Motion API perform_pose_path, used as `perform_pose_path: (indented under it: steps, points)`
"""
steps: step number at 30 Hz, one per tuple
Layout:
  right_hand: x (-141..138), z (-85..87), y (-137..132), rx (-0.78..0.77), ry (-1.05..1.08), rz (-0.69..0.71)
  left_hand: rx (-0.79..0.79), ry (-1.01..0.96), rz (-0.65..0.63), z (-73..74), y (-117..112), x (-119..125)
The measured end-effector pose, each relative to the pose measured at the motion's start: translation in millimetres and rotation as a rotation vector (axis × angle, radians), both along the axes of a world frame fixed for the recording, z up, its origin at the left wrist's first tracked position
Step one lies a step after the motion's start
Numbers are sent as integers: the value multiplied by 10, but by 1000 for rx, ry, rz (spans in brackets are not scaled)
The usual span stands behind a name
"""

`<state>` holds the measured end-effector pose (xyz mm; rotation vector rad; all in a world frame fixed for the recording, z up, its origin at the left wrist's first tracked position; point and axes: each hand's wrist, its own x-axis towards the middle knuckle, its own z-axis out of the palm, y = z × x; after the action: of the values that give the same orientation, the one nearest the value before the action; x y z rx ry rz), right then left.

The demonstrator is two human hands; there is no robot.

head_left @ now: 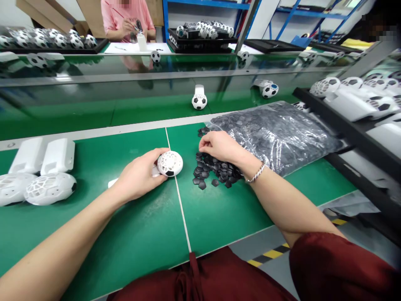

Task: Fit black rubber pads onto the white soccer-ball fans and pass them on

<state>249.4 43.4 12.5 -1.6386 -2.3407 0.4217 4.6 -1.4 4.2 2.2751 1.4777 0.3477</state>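
My left hand [140, 174] is closed around a white plastic housing with a round soccer-ball head [171, 163]. One black pentagon shows on the head's lower edge, and the rest is a white openwork pattern. Most of the housing's body is hidden behind my fingers. To the right, my right hand [219, 145] hovers over or rests on a pile of loose black pentagon pieces [203, 169], thumb and fingertips pinched together. Whatever is between those fingertips is hidden. Behind that hand lies a clear plastic bag [278, 133] filled with dark pieces.
Two white housings [50, 188] lie at the left. Black trays [341, 113] of white housings stand at the right. Beyond the bench edge, a green conveyor [140, 102] carries a soccer-ball unit [199, 100]. A person in a pink shirt [130, 21] works across from me.
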Motion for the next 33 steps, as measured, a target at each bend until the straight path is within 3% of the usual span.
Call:
perform_pose_path:
  steps: [8,14,20,29,33]
  points:
    - [-90,-59,-21,-67,-132,55,89,30,-111,-7,-54,4]
    - [-140,-16,-128,11,-273,199,142,80,-68,8,-15,-10]
    - [-272,-71,-195,115,-374,186,149,68,-93,-33,3,-30]
    - [-214,13,-242,96,-438,290,151,67,-104,-27,-2,-37]
    - [-187,-13,-211,112,-407,263,157,74,-107,-41,-3,-23]
